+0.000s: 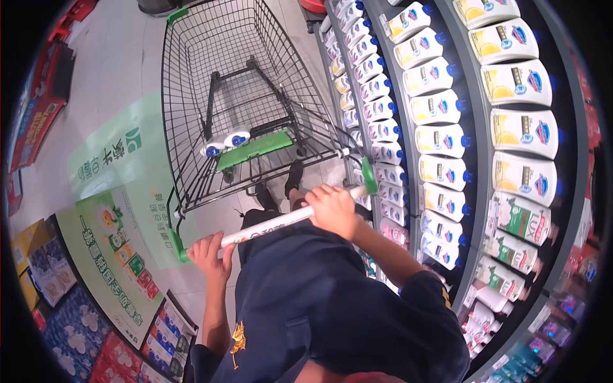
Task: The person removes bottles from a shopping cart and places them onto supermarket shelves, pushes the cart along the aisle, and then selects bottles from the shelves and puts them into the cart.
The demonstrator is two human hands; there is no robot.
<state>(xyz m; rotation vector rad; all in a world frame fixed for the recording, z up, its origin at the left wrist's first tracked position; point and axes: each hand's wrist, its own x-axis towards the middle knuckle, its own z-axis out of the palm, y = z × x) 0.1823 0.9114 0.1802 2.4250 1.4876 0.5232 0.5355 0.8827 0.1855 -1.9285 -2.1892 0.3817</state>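
Observation:
Both my hands are wrapped around the white handlebar [268, 225] of a wire shopping cart. My left hand [209, 253] grips it near the green left end bracket [178, 246]. Farther along, my right hand [331, 207] holds the bar a little short of the green right bracket [368, 176]. The black wire basket [222, 57] of the cart stretches out ahead of me. At its near end stand two white bottles [238, 138] with blue caps, side by side next to a green plastic panel [256, 151].
On my right, shelves [479, 119] hold rows of white bottles [435, 107] and several Lux bottles [524, 218]. To the left stand a green display board [112, 258], stacked cartons [72, 330] and a red display [40, 119]. Tiled floor [115, 52] runs left of the cart.

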